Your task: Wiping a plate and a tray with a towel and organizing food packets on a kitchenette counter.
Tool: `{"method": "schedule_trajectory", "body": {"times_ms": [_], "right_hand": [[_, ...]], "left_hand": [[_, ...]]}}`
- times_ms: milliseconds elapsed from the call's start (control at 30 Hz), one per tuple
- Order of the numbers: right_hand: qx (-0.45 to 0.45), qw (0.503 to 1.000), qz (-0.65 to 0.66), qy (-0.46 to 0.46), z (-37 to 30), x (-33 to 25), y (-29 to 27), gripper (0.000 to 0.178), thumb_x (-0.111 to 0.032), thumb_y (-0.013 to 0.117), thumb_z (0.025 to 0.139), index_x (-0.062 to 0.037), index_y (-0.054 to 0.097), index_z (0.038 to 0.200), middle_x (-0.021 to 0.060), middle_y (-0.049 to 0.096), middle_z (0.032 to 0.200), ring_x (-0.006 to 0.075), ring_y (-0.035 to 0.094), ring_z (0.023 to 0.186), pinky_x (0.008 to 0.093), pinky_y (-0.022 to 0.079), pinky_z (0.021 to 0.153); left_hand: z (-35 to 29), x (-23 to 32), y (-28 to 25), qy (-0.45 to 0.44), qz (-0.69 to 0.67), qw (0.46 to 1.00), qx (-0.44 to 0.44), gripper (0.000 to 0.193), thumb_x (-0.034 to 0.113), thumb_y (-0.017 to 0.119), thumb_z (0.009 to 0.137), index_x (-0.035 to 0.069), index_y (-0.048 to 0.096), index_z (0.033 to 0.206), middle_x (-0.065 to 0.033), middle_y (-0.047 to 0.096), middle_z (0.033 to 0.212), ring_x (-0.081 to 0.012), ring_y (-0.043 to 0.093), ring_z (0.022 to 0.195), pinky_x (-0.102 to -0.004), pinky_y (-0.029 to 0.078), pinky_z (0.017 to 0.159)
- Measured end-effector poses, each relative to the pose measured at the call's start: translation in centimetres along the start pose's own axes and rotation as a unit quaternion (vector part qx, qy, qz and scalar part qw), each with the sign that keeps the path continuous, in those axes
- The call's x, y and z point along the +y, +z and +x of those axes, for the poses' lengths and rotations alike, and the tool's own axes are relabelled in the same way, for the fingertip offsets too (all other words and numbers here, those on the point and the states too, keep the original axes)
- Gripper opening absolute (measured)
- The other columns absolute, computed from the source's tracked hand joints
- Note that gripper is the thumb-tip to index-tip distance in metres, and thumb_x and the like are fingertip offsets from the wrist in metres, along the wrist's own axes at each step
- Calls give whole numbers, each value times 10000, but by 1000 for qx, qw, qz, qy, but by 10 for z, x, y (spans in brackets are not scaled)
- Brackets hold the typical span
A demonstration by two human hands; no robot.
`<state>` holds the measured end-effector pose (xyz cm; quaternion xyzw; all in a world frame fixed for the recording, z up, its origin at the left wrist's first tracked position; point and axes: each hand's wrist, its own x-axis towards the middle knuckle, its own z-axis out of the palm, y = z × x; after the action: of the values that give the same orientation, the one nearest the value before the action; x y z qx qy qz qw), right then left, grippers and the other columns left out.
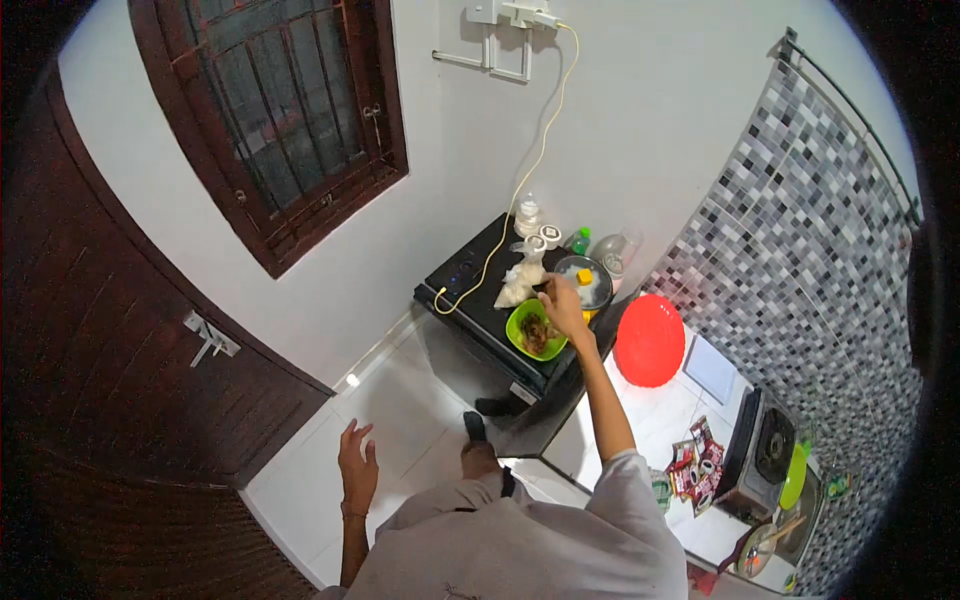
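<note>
My right hand (563,303) reaches over the black top, its fingers drawn together beside a clear plastic bag (519,284) of pale food. Whether the fingertips touch the bag, or what they hold, is too small to make out. Just below that hand sits a bright green bowl (516,338) with brown food in it. A pot with a glass lid (603,290) and yellow knob stands right of the hand. My left hand (357,465) hangs over the floor with its fingers apart and nothing in them.
A yellow-white cable (547,135) runs from the wall socket to the black top (470,262). Bottles (528,215) stand at its back. On the white counter lie a red oval tray (650,340), packets (697,465) and a stove (762,460). A brown door (130,300) is at left.
</note>
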<state>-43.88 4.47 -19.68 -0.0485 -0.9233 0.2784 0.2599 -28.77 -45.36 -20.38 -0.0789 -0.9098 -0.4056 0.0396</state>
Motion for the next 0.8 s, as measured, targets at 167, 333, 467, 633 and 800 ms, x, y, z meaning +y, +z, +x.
{"method": "schedule_trajectory", "body": {"times_ms": [167,333,467,633,800], "right_hand": [[-135,990,-27,-32,59,39,36,587,12,752,747,-121,548,1282,215,572,1246,443,614,1112,500,533,888],[-232,962,-135,49,72,91,80,823,-255,871,732,-161,454,1435,291,493,1369,493,621,1123,537,559,898],[-301,944,-107,80,88,80,109,670,-263,856,750,-178,601,1363,264,647,1188,450,643,1112,526,542,914],[-196,970,-90,112,78,145,119,218,-186,736,816,-71,747,1001,252,709,898,434,708,852,517,570,716],[-148,985,22,88,68,135,120,198,-97,678,816,-60,768,989,221,717,836,404,710,791,486,578,697]], "left_hand": [[89,60,29,61,13,998,-25,287,61,560,1009,20,628,1285,-211,489,1471,-390,528,1316,-446,450,1079],[171,126,80,124,2,987,-103,300,63,564,1005,35,617,1298,-220,492,1462,-381,506,1332,-436,452,1087],[213,133,122,162,25,972,-169,337,93,566,1005,43,595,1337,-211,462,1490,-379,502,1334,-440,439,1102],[251,171,191,258,13,910,-324,402,117,538,1029,77,518,1429,-213,378,1555,-398,406,1409,-472,385,1159],[290,203,233,306,-36,914,-265,407,67,518,1018,73,519,1425,-231,345,1564,-420,376,1425,-481,357,1176]]}}
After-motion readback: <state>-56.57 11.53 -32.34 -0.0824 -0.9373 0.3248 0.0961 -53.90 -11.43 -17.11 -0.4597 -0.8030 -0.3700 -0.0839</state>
